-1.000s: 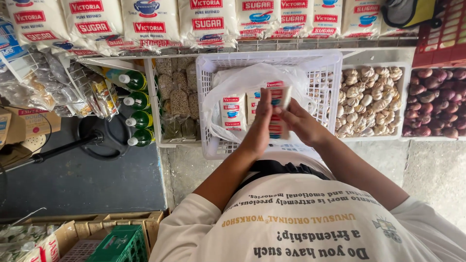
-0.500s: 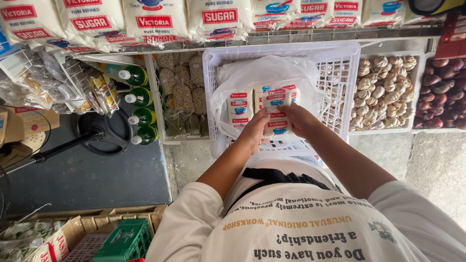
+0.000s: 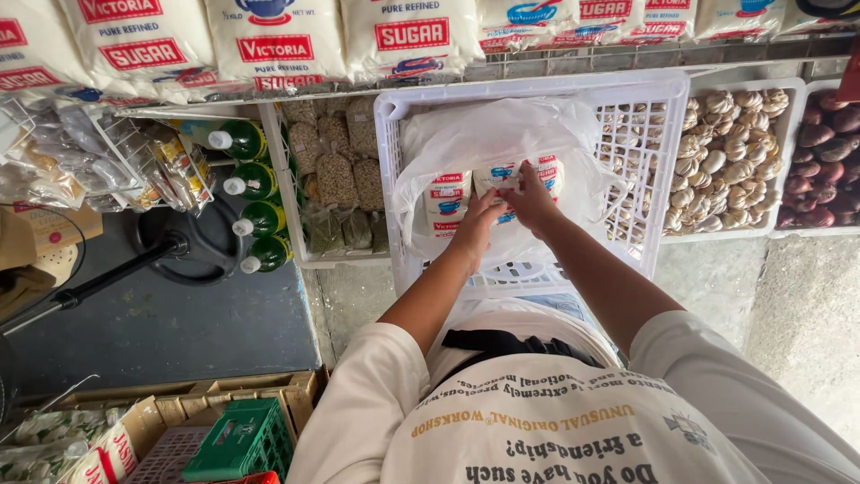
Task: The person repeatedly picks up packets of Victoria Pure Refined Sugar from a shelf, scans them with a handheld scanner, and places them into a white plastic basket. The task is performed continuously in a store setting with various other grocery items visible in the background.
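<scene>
Along the left edge of the shelf front, a wire rack (image 3: 134, 157) holds clear snack packs, w/ four green bottles (image 3: 255, 197) stacked beside it, white caps facing out. Next over, a small bin of bagged grains (image 3: 336, 175). Centre: white plastic crate (image 3: 663, 152) w/ a white plastic bag (image 3: 502, 134) open inside it, sugar packs (image 3: 448, 202) sitting in the bag near the crate's back wall. Left hand (image 3: 475, 229) is fingers-closed on the lower end of the middle sugar pack (image 3: 503, 202); right hand (image 3: 530, 202) grips the same pack from the top, fingers curled over it. Both hands touching, close together, approx. at crate centre. Pack looks partly inside the bag, tho the hands hide most of it. Right of the crate: a tray of garlic bulbs (image 3: 726, 152), then dark red onions (image 3: 820, 166) at the far right edge. Big white sugar sacks (image 3: 278, 40) line the shelf above everything.
</scene>
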